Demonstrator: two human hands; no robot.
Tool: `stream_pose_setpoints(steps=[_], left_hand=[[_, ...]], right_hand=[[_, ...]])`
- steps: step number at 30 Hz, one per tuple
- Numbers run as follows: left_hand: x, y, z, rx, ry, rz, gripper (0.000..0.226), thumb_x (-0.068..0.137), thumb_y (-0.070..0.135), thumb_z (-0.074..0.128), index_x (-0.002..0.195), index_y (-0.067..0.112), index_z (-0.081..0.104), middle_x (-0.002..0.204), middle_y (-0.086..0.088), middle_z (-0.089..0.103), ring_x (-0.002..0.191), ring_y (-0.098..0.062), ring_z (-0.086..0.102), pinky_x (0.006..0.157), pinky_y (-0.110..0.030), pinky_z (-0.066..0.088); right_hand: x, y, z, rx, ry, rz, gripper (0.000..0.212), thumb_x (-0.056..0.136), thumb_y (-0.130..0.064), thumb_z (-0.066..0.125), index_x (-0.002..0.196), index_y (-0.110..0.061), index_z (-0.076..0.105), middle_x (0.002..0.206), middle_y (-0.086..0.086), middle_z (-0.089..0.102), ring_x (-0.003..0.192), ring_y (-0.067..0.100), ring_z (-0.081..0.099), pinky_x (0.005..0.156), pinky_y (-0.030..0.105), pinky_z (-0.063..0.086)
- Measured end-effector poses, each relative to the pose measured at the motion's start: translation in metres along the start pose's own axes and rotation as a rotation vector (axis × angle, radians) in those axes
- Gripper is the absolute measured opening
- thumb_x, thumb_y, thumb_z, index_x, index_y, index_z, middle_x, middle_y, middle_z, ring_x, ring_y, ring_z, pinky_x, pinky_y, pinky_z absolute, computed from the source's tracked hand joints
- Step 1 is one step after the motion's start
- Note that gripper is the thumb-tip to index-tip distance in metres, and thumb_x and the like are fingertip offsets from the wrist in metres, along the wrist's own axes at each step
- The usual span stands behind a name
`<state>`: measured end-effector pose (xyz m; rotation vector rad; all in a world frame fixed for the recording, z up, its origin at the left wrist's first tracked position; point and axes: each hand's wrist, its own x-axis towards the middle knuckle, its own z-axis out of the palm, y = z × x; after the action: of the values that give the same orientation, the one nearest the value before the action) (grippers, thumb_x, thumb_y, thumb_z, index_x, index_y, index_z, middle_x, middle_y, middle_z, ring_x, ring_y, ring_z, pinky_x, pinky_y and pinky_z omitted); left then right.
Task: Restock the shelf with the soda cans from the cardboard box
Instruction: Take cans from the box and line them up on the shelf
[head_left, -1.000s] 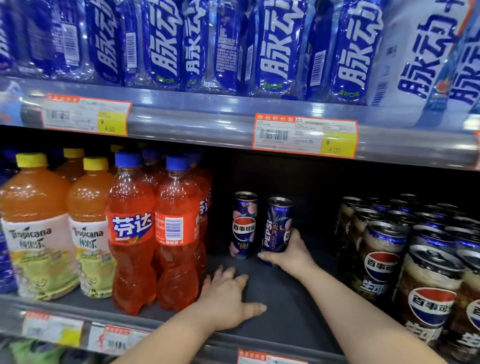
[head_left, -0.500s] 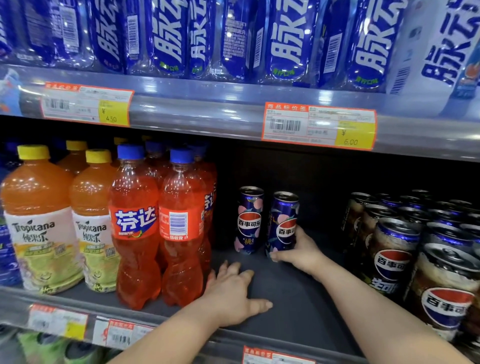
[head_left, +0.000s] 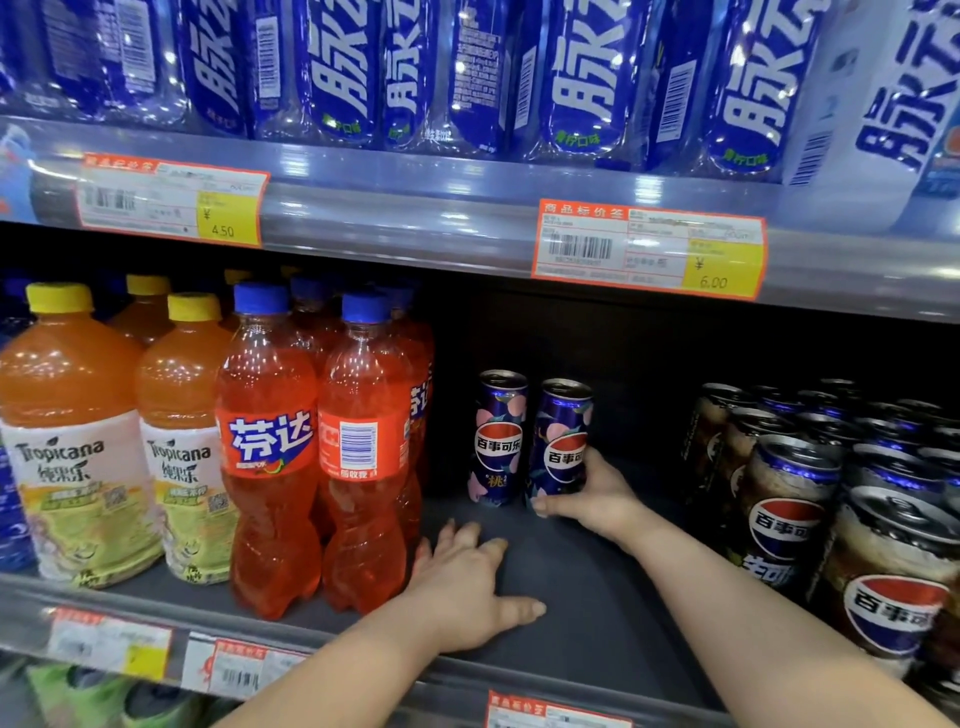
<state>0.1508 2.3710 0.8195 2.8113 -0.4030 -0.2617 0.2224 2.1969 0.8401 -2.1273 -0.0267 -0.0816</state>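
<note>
- We take the dark shelf as the landmark; listing left to right along it.
- Far left on the shelf: Tropicana juice bottles, yellow caps, upright, front row at the shelf edge.
- Next right: orange Fanta bottles, blue caps, upright, just beside the juice.
- Left hand: forearm enters from bottom centre, angled up toward the Fanta. Palm down, flat on the shelf floor. Fingers spread wide, tips near the base of the rightmost Fanta bottle, thumb out to the right. Holds nothing.
- Behind that hand, at the back of the shelf gap: first slim Pepsi can, upright, free-standing.
- Just right of it: second slim Pepsi can, tilted slightly; we can't tell if the two cans touch.
- Right hand: forearm runs from bottom right diagonally up-left. Fingers curled round the lower right side of the second can, thumb along its base in front.
- Right end of the shelf: stubby Pepsi cans in packed rows, well apart from the slim pair.
</note>
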Motion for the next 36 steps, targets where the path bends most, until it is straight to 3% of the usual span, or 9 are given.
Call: stream_pose_setpoints(steps=[8, 15, 21, 25, 28, 31, 33, 36], left_hand=[[-0.001, 0.000, 0.001, -0.011, 0.008, 0.003, 0.081, 0.082, 0.062, 0.048, 0.147, 0.023, 0.022, 0.158, -0.007, 0.008, 0.146, -0.030, -0.003, 0.117, -0.046, 0.001], [0.000, -0.002, 0.003, -0.022, 0.044, 0.015, 0.083, 0.080, 0.065, 0.049, 0.147, 0.022, 0.024, 0.157, -0.008, 0.012, 0.146, -0.031, 0.003, 0.117, -0.046, 0.005], [0.001, -0.006, 0.003, -0.174, 0.121, 0.064, 0.085, 0.079, 0.066, 0.050, 0.147, 0.023, 0.024, 0.155, -0.009, 0.024, 0.143, -0.031, 0.018, 0.116, -0.045, 0.019], [-0.009, 0.000, -0.002, -0.321, 0.231, 0.218, 0.077, 0.079, 0.057, 0.058, 0.143, 0.022, 0.033, 0.149, -0.008, 0.034, 0.136, -0.026, 0.034, 0.112, -0.045, 0.030], [-0.029, 0.022, -0.003, -0.453, 0.329, 0.366, 0.066, 0.081, 0.044, 0.063, 0.139, 0.022, 0.040, 0.143, -0.010, 0.041, 0.129, -0.029, 0.042, 0.108, -0.042, 0.035], [-0.059, 0.051, 0.007, -0.591, 0.400, 0.526, 0.055, 0.082, 0.029, 0.065, 0.132, 0.018, 0.047, 0.127, -0.008, 0.051, 0.106, -0.023, 0.055, 0.090, -0.036, 0.042], [-0.080, 0.072, 0.023, -0.599, 0.368, 0.610, 0.052, 0.082, 0.026, 0.065, 0.130, 0.018, 0.049, 0.117, -0.003, 0.052, 0.095, -0.017, 0.054, 0.082, -0.033, 0.041], [-0.107, 0.104, 0.057, -0.469, 0.246, 0.679, 0.056, 0.082, 0.033, 0.065, 0.133, 0.020, 0.046, 0.124, -0.005, 0.052, 0.110, -0.024, 0.054, 0.091, -0.037, 0.044]], right_hand=[[-0.005, -0.005, 0.003, -0.023, 0.012, 0.029, 0.088, 0.061, -0.012, 0.084, 0.135, -0.017, 0.038, 0.132, 0.004, 0.055, 0.119, 0.019, 0.052, 0.096, 0.028, 0.040], [-0.028, -0.016, 0.005, -0.117, 0.120, 0.029, 0.094, 0.067, -0.020, 0.081, 0.142, -0.013, 0.026, 0.139, 0.006, 0.047, 0.126, 0.021, 0.046, 0.093, 0.023, 0.036], [-0.080, -0.031, -0.005, -0.255, 0.233, 0.008, 0.077, 0.075, -0.020, 0.074, 0.140, -0.009, 0.034, 0.139, 0.014, 0.047, 0.127, 0.022, 0.046, 0.104, 0.026, 0.037], [-0.141, -0.039, -0.008, -0.306, 0.313, 0.030, 0.063, 0.079, -0.020, 0.071, 0.134, -0.010, 0.043, 0.134, 0.008, 0.052, 0.124, 0.020, 0.049, 0.105, 0.027, 0.038], [-0.194, -0.039, -0.013, -0.368, 0.359, 0.082, 0.056, 0.082, -0.020, 0.068, 0.132, -0.010, 0.046, 0.131, 0.005, 0.054, 0.123, 0.016, 0.049, 0.095, 0.013, 0.033], [-0.251, -0.029, -0.024, -0.421, 0.391, 0.169, 0.053, 0.084, -0.026, 0.065, 0.132, -0.015, 0.046, 0.133, 0.001, 0.053, 0.124, 0.015, 0.048, 0.099, 0.022, 0.036], [-0.290, -0.019, -0.035, -0.450, 0.403, 0.247, 0.054, 0.086, -0.028, 0.063, 0.135, -0.019, 0.043, 0.136, 0.000, 0.050, 0.125, 0.014, 0.046, 0.101, 0.029, 0.039], [-0.349, 0.001, -0.056, -0.471, 0.462, 0.348, 0.055, 0.088, -0.029, 0.060, 0.138, -0.020, 0.039, 0.140, -0.002, 0.046, 0.129, 0.014, 0.043, 0.103, 0.028, 0.036]])
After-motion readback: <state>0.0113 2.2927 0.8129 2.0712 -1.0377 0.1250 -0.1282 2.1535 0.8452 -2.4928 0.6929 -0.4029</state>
